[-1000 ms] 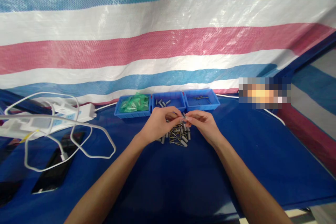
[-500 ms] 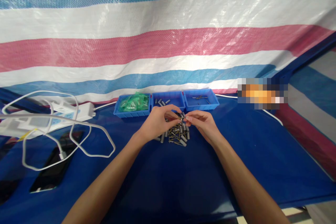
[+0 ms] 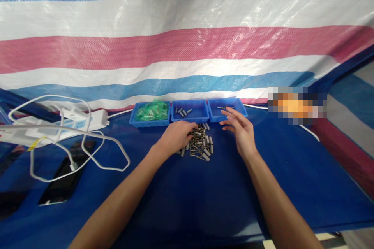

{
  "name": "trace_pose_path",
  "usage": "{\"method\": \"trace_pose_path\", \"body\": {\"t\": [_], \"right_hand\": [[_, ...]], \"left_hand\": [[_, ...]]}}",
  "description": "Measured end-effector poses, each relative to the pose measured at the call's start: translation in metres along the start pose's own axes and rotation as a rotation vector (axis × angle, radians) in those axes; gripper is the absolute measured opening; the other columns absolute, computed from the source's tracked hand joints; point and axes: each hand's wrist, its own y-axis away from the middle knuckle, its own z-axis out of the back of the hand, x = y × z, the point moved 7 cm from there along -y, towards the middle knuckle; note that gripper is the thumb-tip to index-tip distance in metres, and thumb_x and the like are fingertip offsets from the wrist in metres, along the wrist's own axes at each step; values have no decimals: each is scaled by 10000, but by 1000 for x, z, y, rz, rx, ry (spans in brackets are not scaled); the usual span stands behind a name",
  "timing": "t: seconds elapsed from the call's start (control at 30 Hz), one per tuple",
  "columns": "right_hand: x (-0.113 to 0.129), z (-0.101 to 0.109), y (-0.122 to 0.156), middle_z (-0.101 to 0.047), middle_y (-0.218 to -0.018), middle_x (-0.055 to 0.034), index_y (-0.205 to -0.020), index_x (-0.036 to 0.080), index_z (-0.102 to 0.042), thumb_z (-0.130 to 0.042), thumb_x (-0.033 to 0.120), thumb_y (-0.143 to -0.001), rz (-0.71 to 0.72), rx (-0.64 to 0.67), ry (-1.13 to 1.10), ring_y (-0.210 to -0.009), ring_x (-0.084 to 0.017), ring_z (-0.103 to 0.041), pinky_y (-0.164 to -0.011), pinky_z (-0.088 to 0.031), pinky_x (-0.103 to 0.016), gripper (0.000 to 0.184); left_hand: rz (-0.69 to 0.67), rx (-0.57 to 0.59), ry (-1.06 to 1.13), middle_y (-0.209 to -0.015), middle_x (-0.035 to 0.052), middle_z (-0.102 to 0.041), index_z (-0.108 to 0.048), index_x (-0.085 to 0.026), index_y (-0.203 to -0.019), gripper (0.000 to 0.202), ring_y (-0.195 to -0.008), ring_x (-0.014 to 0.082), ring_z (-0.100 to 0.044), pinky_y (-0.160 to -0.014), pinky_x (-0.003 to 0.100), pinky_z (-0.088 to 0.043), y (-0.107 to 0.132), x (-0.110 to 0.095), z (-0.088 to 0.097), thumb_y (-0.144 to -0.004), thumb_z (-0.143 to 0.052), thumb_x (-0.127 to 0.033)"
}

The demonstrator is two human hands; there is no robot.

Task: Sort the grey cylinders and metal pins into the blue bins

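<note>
A heap of small grey sleeves and thin brass-coloured pins (image 3: 201,144) lies on the blue table cover. My left hand (image 3: 176,136) rests on the left side of the heap, its fingers curled down into the parts; what they pinch is hidden. My right hand (image 3: 241,129) hovers to the right of the heap, just in front of the right blue tray (image 3: 242,111), with fingers spread and nothing in them. Three blue trays stand in a row behind: the left one (image 3: 133,120) holds green bags, the middle one (image 3: 204,116) a few grey sleeves, the right one a few pins.
A white power strip (image 3: 87,120) with looping white cables (image 3: 113,151) lies at the left, over a dark phone (image 3: 62,181). A striped tarpaulin wall (image 3: 187,46) rises behind the trays. The table's front edge runs along the lower right.
Both hands were pinching a part together above the heap. Now they have parted: the right hand has moved right toward the right tray and opened; the left has dropped onto the heap.
</note>
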Motion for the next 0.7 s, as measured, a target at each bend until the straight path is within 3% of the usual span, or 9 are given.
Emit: {"method": "trace_pose_path", "body": {"t": [0.07, 0.23, 0.4, 0.7], "right_hand": [[-3, -2, -1, -767, -1224, -73, -1202, 278, -754, -781, 400, -828, -20, 21, 15, -784, -187, -738, -650, -556, -312, 394], [-3, -7, 2, -788, -1051, -58, -1036, 237, -771, -787, 396, -830, -16, 36, 35, -720, -165, -708, -625, -531, -293, 261], [-6, -17, 6, -794, -974, -55, -1037, 227, -766, -774, 392, -852, -26, 115, 30, -688, -155, -684, -629, -524, -293, 248], [-10, -26, 10, -794, -954, -61, -1041, 220, -769, -774, 390, -863, -54, 164, 24, -681, -163, -678, -642, -525, -311, 246]], "left_hand": [[7, -7, 11, -1059, 64, -774, -720, -224, -1165, 272, -956, 241, -723, -780, 294, -523, 0, -1, -1, -910, -671, -142], [36, -21, 32, -1024, 62, -777, -750, -216, -1049, 211, -936, 230, -717, -759, 283, -506, -1, 1, -4, -935, -598, -125], [49, -13, 15, -938, 72, -773, -746, -204, -895, 198, -889, 239, -715, -734, 288, -480, -2, 0, -4, -954, -563, -153], [110, -82, 134, -801, 39, -711, -678, -211, -865, 159, -754, 205, -675, -660, 269, -443, -3, 7, -7, -847, -582, -85]]}}
